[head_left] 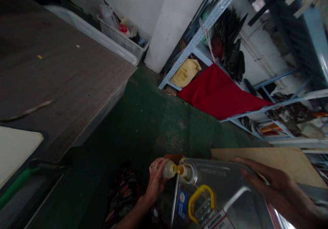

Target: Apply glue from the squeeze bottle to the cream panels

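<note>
While the left hand curled its fingers around a small bottle, the bottle's neck was right up at the spout of the big metal can! Over on the can's right side, the right hand lay with fingers spread. The yellow handle sat beside the spout, and beyond the can, red cloth hung at the shelves.

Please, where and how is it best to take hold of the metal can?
Probably by the yellow handle of the metal can, coming from the camera side: its open loop lies on the face turned that way, apart from the spout.
</note>
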A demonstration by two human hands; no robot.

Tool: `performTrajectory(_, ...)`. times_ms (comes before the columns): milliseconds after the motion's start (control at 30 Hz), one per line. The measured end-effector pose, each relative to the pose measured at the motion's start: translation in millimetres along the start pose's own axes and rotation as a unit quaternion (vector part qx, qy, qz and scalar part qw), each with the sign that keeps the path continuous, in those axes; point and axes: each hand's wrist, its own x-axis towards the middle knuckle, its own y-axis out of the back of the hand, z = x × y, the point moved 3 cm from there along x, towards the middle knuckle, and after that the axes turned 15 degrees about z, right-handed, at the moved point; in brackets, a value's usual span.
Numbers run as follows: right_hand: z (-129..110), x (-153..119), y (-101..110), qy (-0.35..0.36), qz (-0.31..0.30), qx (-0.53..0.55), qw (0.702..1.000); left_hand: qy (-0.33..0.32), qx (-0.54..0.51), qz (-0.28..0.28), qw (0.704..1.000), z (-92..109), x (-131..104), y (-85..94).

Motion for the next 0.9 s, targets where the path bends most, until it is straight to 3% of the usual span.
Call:
performTrajectory(200,-4,-4,0,-0.015,0.004,0.009,1.000,-0.005,0.002,0.003,1.000,-1,1,-1.4)
performTrajectory(533,-10,-1,3,0.020,0.020,-0.001,1.000,0.004,0.009,0.004,1.000,2,1,0.1)
performTrajectory(900,-2,1,0,0.011,0.006,0.002,1.000,0.008,0.007,-0.003,1.000,-3,-2,-4.2)
